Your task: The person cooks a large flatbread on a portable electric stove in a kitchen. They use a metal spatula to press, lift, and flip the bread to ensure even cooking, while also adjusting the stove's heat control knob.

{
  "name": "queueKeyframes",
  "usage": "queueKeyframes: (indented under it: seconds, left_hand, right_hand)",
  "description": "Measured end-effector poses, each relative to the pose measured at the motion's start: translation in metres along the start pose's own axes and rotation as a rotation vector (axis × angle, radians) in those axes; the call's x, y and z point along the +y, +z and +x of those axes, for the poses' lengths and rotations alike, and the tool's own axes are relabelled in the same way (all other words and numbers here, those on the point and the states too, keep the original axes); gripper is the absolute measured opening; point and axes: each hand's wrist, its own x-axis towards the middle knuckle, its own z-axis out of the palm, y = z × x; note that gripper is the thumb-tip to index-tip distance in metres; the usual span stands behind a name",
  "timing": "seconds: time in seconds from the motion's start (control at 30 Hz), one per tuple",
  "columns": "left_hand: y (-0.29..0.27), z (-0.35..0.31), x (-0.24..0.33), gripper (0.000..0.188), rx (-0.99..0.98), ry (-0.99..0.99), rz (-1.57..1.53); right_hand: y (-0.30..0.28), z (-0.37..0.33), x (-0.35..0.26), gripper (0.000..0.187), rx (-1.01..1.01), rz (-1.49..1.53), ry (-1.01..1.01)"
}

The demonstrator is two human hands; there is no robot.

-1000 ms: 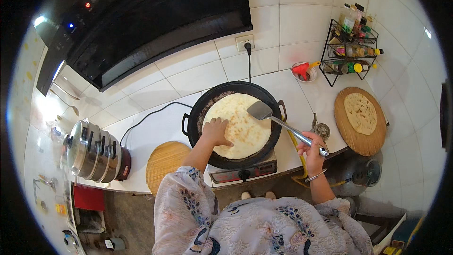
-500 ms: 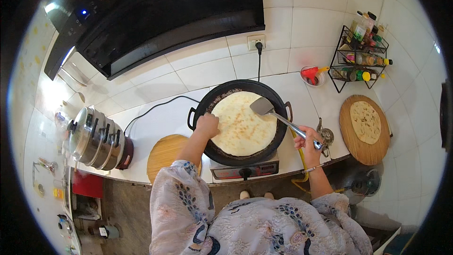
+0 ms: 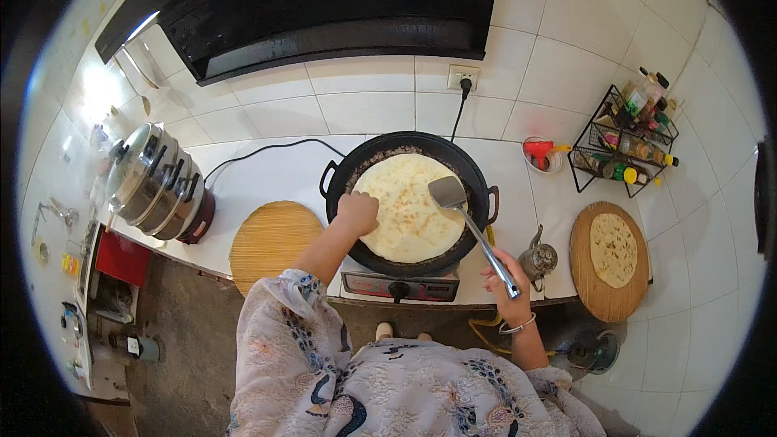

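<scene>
The left hand (image 3: 358, 212) rests on the near left edge of the flatbread (image 3: 409, 207), fingers curled down and pressing on the bread rather than closed around it. The flatbread is round, pale with brown spots, and lies flat in the black pan (image 3: 477, 186), covering most of its floor. The pan has 2 small side handles and sits on a single burner (image 3: 396, 283) at the front edge of the white tabletop (image 3: 267, 174).

The right hand (image 3: 506, 287) is clenched around the end of a metal spatula (image 3: 473, 231) (the handle runs up and left from the fist), and the spatula's flat blade lies over the right part of the flatbread, near the pan's far right wall; whether the blade touches the bread cannot be told.

Just left of the pan lies a round wooden board (image 3: 271, 239), bare. Further left stands a stacked metal steamer pot (image 3: 154, 182). To the right of the burner is a small metal kettle (image 3: 538, 259), and beyond it a second round board (image 3: 587, 275) carrying another flatbread (image 3: 613, 249). A wire rack of bottles (image 3: 627, 142) stands against the tiled wall.
</scene>
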Motion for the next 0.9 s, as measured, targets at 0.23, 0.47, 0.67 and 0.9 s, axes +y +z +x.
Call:
queueKeyframes:
  seconds: [0.23, 0.47, 0.67, 0.9]
  left_hand:
    - [0.028, -0.009, 0.003, 0.034, 0.105, -0.059, -0.13]
    - [0.031, -0.027, 0.006, 0.034, 0.206, -0.051, -0.271]
    - [0.029, -0.04, -0.003, 0.02, 0.393, -0.06, -0.514]
    - [0.0, -0.033, 0.022, 0.023, 0.451, 0.058, -0.456]
  right_hand:
    - [-0.013, -0.003, 0.011, 0.053, 0.109, 0.149, -0.05]
    - [-0.012, -0.009, 0.0, 0.062, -0.141, 0.292, -0.085]
    - [-0.015, -0.016, -0.01, 0.052, -0.226, 0.808, 0.591]
    - [0.002, -0.043, 0.027, 0.052, -0.116, 0.193, 0.587]
